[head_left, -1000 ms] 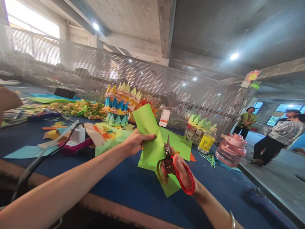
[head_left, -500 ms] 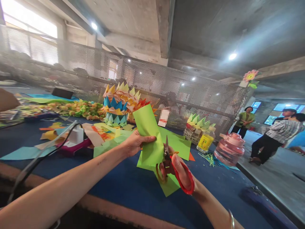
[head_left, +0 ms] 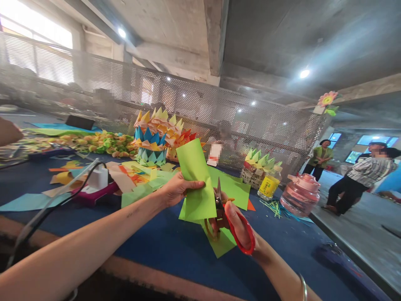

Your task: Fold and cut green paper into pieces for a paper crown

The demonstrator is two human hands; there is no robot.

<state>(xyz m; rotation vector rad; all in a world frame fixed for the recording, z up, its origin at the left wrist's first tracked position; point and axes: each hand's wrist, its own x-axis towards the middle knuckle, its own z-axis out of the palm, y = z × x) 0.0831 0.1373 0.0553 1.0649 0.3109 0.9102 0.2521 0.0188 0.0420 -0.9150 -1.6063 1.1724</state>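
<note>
In the head view, the left hand point(head_left: 178, 190) pinches a folded or layered-looking green sheet point(head_left: 196, 179) by its left edge, thumb flat on the face and the other fingers behind it. The sheet is held up, tilted, over the blue table point(head_left: 156, 246). The right hand point(head_left: 241, 228) grips a pair of scissors point(head_left: 222, 205), its thumb through the red handle and its other fingers partly hidden at the second loop. The blades point upward just beside the sheet's right edge; whether they touch it, I cannot tell.

Behind and below the held sheet lie more green sheets point(head_left: 233, 190), with an orange corner point(head_left: 250, 205) showing at their right. Farther right are thin paper strips point(head_left: 274, 209), a bottle point(head_left: 268, 187) with a yellow label and a pink jug point(head_left: 300, 195). A basket point(head_left: 252, 175) topped with green paper points sits behind the bottle. To the left are a folded-paper stack point(head_left: 152, 140), loose scraps point(head_left: 134, 173) and a magenta power strip point(head_left: 95, 192) with a white plug point(head_left: 99, 177). A mesh screen point(head_left: 188, 96) stands behind.
</note>
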